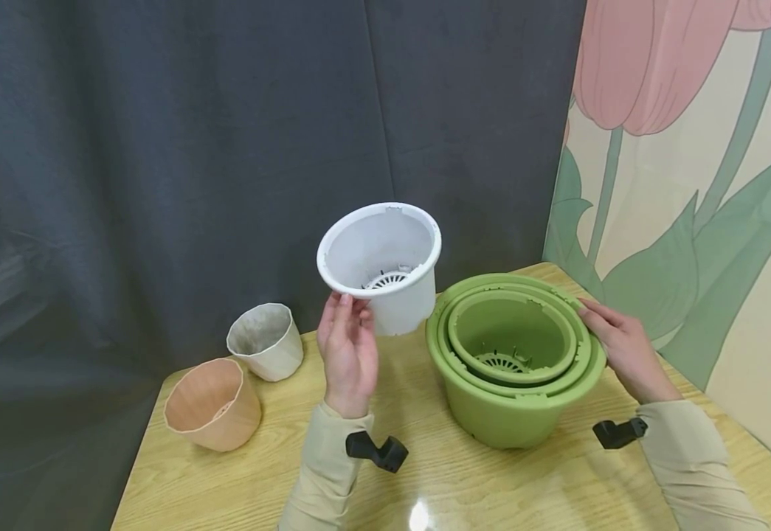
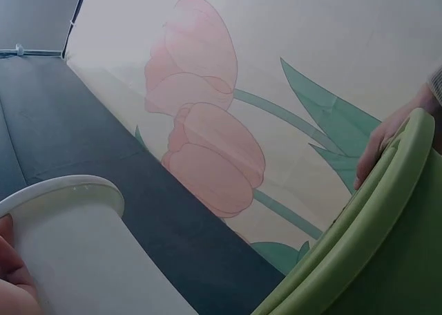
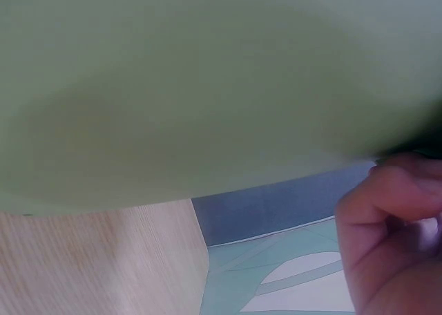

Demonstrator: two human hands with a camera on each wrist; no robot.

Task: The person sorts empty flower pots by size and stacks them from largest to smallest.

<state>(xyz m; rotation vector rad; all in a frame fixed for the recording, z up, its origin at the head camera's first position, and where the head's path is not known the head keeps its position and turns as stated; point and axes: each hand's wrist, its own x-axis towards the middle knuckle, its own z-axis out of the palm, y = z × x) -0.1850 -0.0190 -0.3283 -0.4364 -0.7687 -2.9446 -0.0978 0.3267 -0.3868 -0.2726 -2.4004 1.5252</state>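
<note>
A white plastic flowerpot (image 1: 401, 313) with a slotted base is held up off the table by my left hand (image 1: 350, 361), which grips its near rim. In the left wrist view the white pot's side (image 2: 90, 260) and a few of my fingertips show at the lower left. To its right stands a stack of nested green flowerpots (image 1: 505, 413), the innermost with a slotted bottom. My right hand (image 1: 627, 346) grips the stack's rim on the right side. Curled fingers (image 3: 387, 204) show under that rim in the right wrist view, where the green wall fills most of the picture.
On the left of the wooden table (image 1: 398, 413) stand a peach fluted pot (image 1: 226, 420) and a cream fluted pot (image 1: 282, 354) behind it. A dark curtain (image 1: 226, 147) hangs behind the table. A wall with painted tulips (image 1: 677, 221) borders the right side.
</note>
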